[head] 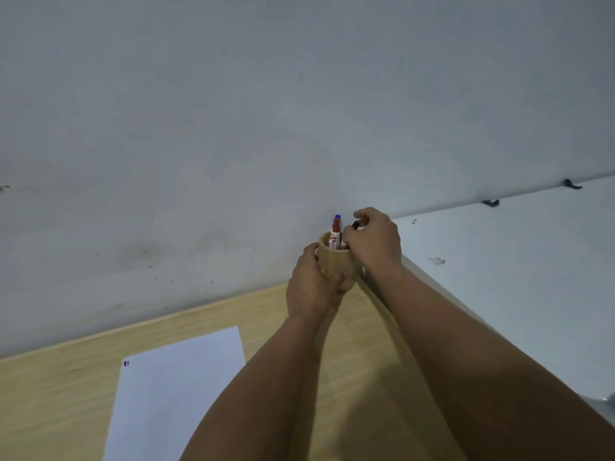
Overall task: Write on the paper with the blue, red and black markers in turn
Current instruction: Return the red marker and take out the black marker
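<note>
A round wooden pen holder (332,261) stands at the far corner of the wooden table, against the wall. My left hand (311,284) is wrapped around its side. The red marker (335,231) stands upright in it, and the blue marker (337,217) shows only its cap just behind. My right hand (374,239) is over the holder's right rim, fingers closed on the black marker (356,223), of which only the black cap tip shows. The white paper (176,390) lies on the table at the lower left, with small blue and red marks at its top left corner.
The wooden table (60,404) meets a pale wall (266,128) at the back. A white surface (519,277) adjoins the table on the right, with small dark clips near its far edge.
</note>
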